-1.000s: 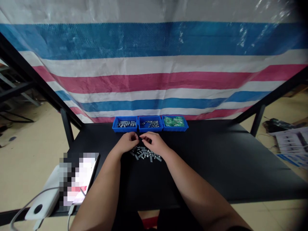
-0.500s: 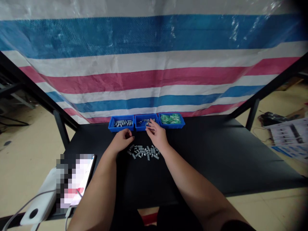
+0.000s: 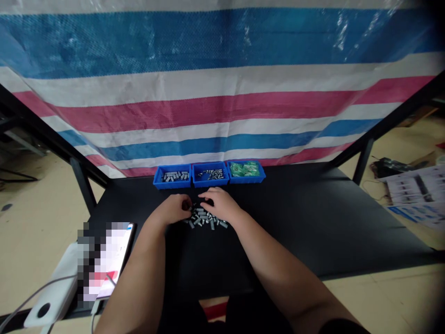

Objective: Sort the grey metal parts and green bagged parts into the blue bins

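Metal pins [image 3: 205,219] lie heaped between both hands, touching them; left hand [image 3: 174,209] and right hand [image 3: 222,204] curl narrowly, grip unclear.

This looks like a makeshift small-parts workstation in a workshop or storage space, not a home. A black-topped desk [image 3: 313,222] on a black metal frame [image 3: 361,160] stands on a bare beige floor [image 3: 41,204]. A blue, white and pink striped woven plastic tarpaulin [image 3: 222,93] hangs behind it as a backdrop. Three small blue plastic bins [image 3: 209,174] sit in a row at the desk's far edge, two holding grey metal pieces, one green parts. A loose heap of small grey metal cylinders [image 3: 205,219] lies on the desk. Printed sheets [image 3: 413,195] lie on the floor at right.
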